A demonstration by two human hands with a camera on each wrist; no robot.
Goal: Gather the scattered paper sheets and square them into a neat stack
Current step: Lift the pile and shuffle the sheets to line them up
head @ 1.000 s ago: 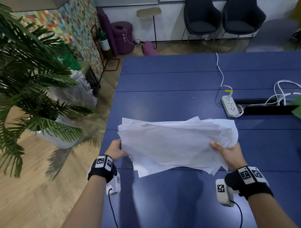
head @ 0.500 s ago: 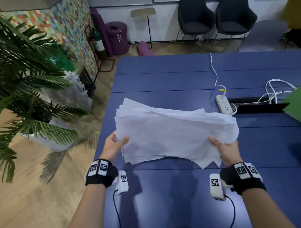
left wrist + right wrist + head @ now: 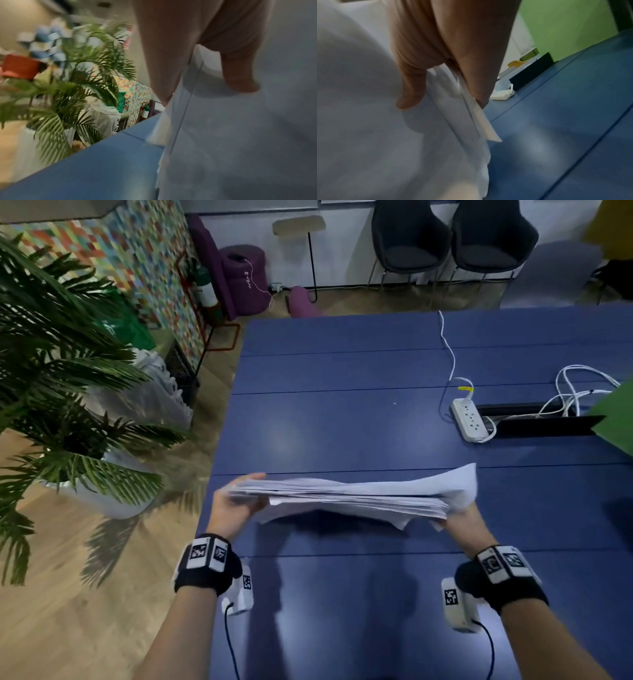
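Note:
A loose stack of white paper sheets (image 3: 356,498) stands on edge above the blue table (image 3: 342,422), seen almost edge-on in the head view, with uneven corners sticking out. My left hand (image 3: 236,501) grips its left end; in the left wrist view the thumb (image 3: 238,73) lies on the near face of the paper sheets (image 3: 240,135) and the fingers are behind. My right hand (image 3: 462,522) grips the right end; its thumb (image 3: 411,92) presses the paper sheets (image 3: 376,128) in the right wrist view.
A white power strip (image 3: 469,419) with white cables (image 3: 579,392) lies at the right by a black cable slot (image 3: 544,422). A green panel (image 3: 616,419) edges in far right. A potted palm (image 3: 68,392) stands left of the table's edge. Dark chairs (image 3: 452,237) stand behind.
The stack has been tipped from lying nearly flat and face-up to standing on edge, and lowered toward the table. Both hands turned with it and kept their hold.

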